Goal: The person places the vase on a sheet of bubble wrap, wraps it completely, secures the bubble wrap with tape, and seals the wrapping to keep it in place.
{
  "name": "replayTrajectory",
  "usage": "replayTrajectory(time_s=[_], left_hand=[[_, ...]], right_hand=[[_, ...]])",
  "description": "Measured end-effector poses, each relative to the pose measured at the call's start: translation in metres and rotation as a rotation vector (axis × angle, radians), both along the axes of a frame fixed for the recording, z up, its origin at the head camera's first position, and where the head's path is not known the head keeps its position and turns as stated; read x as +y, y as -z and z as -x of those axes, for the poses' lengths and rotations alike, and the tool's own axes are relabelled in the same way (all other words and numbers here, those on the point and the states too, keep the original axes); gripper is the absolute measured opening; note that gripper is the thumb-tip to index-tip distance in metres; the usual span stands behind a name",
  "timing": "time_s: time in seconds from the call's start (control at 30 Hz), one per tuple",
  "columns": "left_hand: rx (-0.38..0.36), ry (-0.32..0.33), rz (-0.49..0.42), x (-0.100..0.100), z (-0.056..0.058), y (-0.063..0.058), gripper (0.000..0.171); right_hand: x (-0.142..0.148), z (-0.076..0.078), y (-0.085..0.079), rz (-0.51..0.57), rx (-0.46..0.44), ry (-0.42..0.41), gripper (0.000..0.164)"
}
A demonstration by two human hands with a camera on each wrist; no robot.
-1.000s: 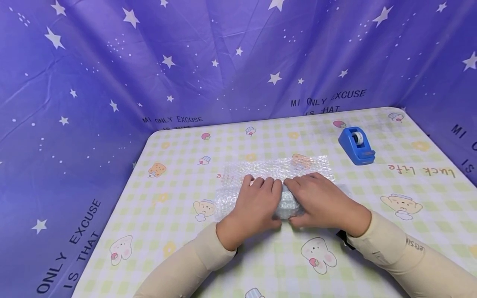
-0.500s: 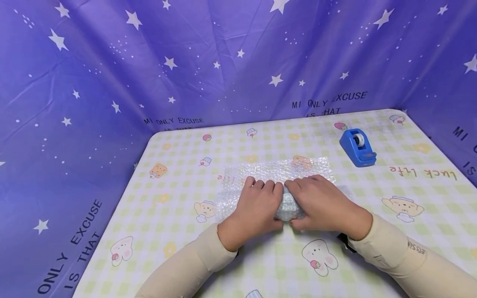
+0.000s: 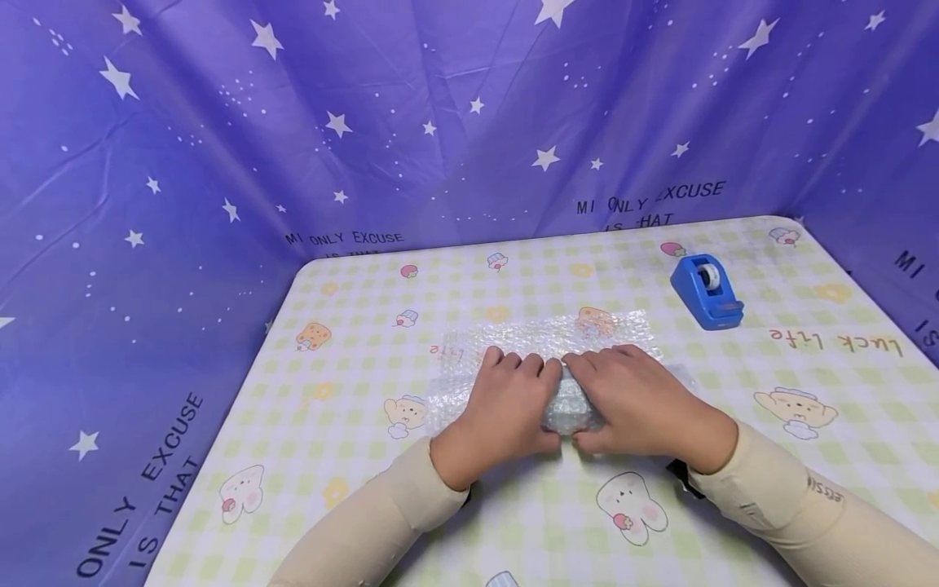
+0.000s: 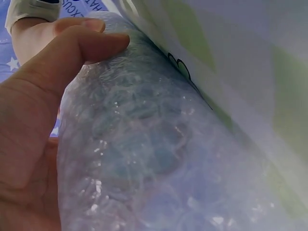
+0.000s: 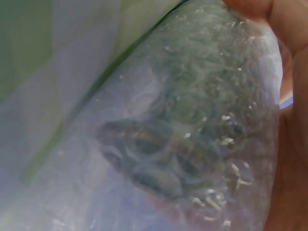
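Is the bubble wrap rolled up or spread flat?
Partly each: the left hand and right hand grip a roll of bubble wrap, and a flat stretch lies beyond them on the table.

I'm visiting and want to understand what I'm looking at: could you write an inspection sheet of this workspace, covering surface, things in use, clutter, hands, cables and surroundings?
Surface: table with a green-and-white checked, cartoon-printed top.
Things in use: bubble wrap in a rounded bundle, a flat part lying beyond it; a darker shape shows through, too blurred to name.
Clutter: only a blue tape dispenser, standing apart toward the far right.
Hands: left hand and right hand grip the bundle side by side, fingers over its far side.
Cables: nothing seen.
Surroundings: purple curtain with white stars and black lettering.
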State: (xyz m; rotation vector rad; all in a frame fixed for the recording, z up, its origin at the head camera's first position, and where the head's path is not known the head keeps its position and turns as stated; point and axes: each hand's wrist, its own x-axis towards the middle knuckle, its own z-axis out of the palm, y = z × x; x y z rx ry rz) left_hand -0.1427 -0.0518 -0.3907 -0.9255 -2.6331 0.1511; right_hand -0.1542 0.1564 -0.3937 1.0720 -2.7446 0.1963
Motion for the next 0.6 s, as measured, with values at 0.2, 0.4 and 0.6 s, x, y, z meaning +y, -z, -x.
replayTrajectory(time_s=[0.2,0.4,0.6], left_hand=[[-0.031,-0.002,0.003,-0.0008,0.0007,-0.0005,0.077],[-0.074,-0.003,0.014,-0.0009,0.0012,-0.0022,0.082],[-0.092,0.012,0.021,-0.0003,0.003,-0.0028,0.085]], right_hand=[[0.0002,-0.0006,0.001,-0.001,0.007,-0.002,0.088],[0.0001,-0.0021,0.0011,-0.008,0.019,0.004,0.096],[0.0004,-0.0047,-0.0012,-0.022,0.033,0.017,0.101]])
